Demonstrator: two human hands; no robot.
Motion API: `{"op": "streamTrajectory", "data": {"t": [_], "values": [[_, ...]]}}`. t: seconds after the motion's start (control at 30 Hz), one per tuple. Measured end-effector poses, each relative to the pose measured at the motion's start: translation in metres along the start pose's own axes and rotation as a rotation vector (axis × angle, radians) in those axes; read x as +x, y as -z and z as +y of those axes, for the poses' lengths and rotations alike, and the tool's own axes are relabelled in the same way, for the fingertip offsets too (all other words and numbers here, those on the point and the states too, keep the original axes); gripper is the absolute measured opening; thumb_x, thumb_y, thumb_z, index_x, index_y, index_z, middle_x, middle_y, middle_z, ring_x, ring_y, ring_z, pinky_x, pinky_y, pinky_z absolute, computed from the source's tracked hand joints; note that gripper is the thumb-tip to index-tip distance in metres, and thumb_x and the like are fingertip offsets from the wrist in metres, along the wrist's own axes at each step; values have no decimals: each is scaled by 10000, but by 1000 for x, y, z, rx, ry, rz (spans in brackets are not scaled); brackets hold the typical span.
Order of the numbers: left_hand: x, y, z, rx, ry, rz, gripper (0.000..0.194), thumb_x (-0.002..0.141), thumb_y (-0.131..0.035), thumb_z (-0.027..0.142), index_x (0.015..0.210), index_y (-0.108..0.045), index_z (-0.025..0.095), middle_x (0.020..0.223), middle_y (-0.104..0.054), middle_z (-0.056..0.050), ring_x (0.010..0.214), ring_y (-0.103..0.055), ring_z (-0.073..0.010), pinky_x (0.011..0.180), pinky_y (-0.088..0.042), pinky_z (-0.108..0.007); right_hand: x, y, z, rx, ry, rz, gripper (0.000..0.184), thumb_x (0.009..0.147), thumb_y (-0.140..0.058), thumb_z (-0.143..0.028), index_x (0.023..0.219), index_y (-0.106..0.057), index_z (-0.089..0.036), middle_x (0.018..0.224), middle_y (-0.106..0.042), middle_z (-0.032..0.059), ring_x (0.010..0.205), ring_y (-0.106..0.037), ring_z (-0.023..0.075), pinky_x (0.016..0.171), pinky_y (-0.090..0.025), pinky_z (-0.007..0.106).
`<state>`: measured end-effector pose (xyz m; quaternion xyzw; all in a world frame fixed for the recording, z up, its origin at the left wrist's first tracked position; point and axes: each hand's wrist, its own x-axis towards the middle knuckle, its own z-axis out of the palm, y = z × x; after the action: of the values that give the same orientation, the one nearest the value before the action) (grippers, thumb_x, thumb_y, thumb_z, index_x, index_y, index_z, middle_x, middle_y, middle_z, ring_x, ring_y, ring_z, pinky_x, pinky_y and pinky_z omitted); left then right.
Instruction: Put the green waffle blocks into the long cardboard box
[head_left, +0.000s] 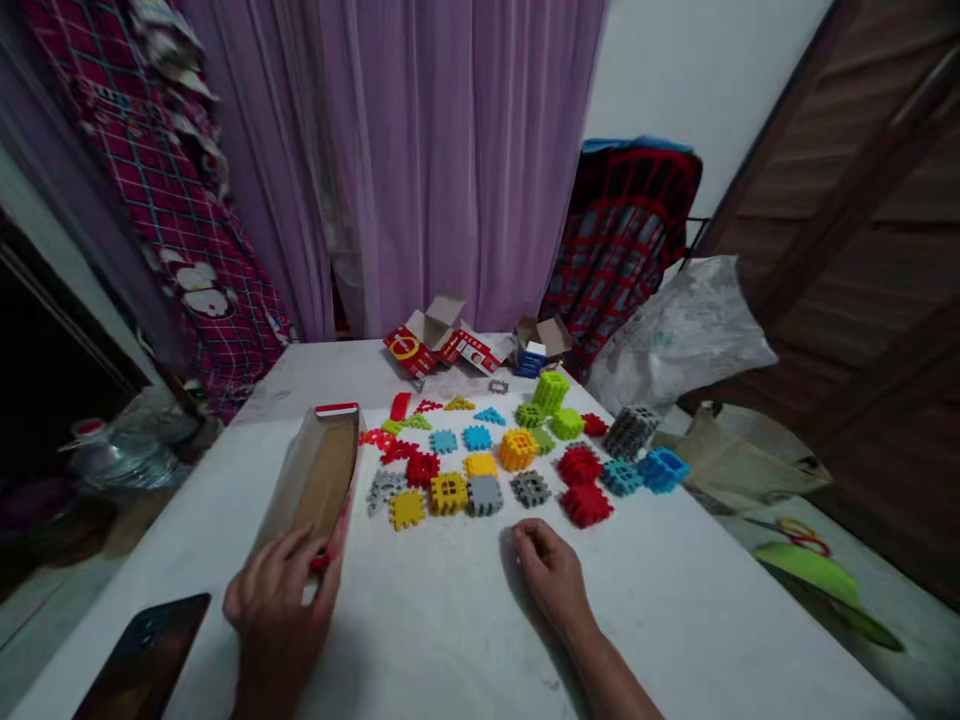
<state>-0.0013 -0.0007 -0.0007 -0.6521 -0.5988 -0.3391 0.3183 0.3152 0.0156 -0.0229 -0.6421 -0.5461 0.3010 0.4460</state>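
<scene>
While left hand clasps a cardboard box, right hand rests curled

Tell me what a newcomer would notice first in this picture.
The bright plastic blocks in red, yellow, blue, green and grey, spread across the middle of the white table, catch the eye first. Just left of them, the left hand holds a long open cardboard box, while the right hand rests on the table near the blocks. A purple curtain hangs behind the far end.
</scene>
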Motion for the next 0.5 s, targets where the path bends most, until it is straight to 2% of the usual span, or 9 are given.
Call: {"op": "streamTrajectory", "data": {"t": [0.13, 0.2, 0.27, 0.4, 0.5], "values": [[-4, -1, -3, -1, 8, -9, 162, 875, -551, 305, 984, -614, 203, 1055, -683, -115, 1032, -603, -303, 898, -391, -448, 5, 12, -3, 7, 29, -110, 320, 814, -498, -468, 795, -649, -187, 651, -620, 11, 618, -560, 176, 571, -415, 275], [-5, -2, -3, -4, 20, -12, 173, 874, -546, 313, 993, -615, 208, 1065, -681, -112, 1039, -601, -304, 914, -388, -457, 16, 30, -8, -8, 85, -131, 316, 815, -500, -460, 803, -663, -190, 683, -650, 26, 635, -585, 182, 578, -436, 278], [-6, -4, -3, -11, 44, -26, 181, 877, -534, 321, 997, -615, 212, 1079, -676, -110, 1063, -594, -308, 937, -382, -468, 37, 55, -15, -80, 175, -84, 308, 822, -508, -454, 827, -677, -197, 742, -680, 38, 678, -613, 189, 624, -465, 290], [-8, -5, -3, -16, 77, -64, 203, 882, -517, 334, 1009, -616, 212, 1107, -664, -117, 1098, -580, -323, 947, -385, -487, 100, 107, -32, -447, 261, -7, 256, 823, -530, -357, 957, -699, -218, 915, -723, 53, 813, -660, 211, 746, -497, 329], [-10, -6, -5, -17, 83, -79, 213, 875, -516, 351, 1011, -614, 220, 1117, -660, -114, 1094, -582, -327, 939, -397, -496, 144, 122, -44, -786, 356, -140, 326, 807, -572, -268, 1110, -675, -208, 1155, -683, 94, 1010, -639, 242, 858, -486, 350]]}}
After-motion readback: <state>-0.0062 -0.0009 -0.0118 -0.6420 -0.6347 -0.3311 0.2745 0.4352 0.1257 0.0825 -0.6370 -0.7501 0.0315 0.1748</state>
